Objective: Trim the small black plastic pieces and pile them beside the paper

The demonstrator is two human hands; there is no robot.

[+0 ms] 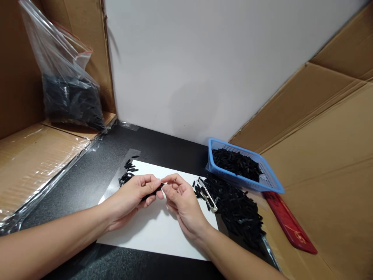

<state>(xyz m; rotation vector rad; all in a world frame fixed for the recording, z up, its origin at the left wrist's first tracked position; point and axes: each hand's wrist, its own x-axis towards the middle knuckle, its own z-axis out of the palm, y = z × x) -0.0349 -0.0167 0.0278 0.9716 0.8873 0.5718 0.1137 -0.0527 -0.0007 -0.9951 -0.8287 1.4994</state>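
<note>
Over a white sheet (157, 233), my left hand (139, 192) pinches a small black strip (150, 195) between thumb and fingers. My right hand (182, 200) closes its thumb and forefinger at the right end of that same strip, so the fingertips of both hands nearly meet. The fingers cover much of the strip, and its exact kind cannot be made out. Similar black pieces (129, 166) lie at the sheet's left edge, beyond my left hand. Metal thread snips (207, 194) rest right of my right hand, on a few more black pieces.
A large heap of black pieces (237, 212) spreads right of the sheet. Behind it stands a blue basket (274, 181) filled with more. A red flat object (288, 221) lies at far right. A clear zip bag (71, 97) of black pieces leans at back left among cardboard walls.
</note>
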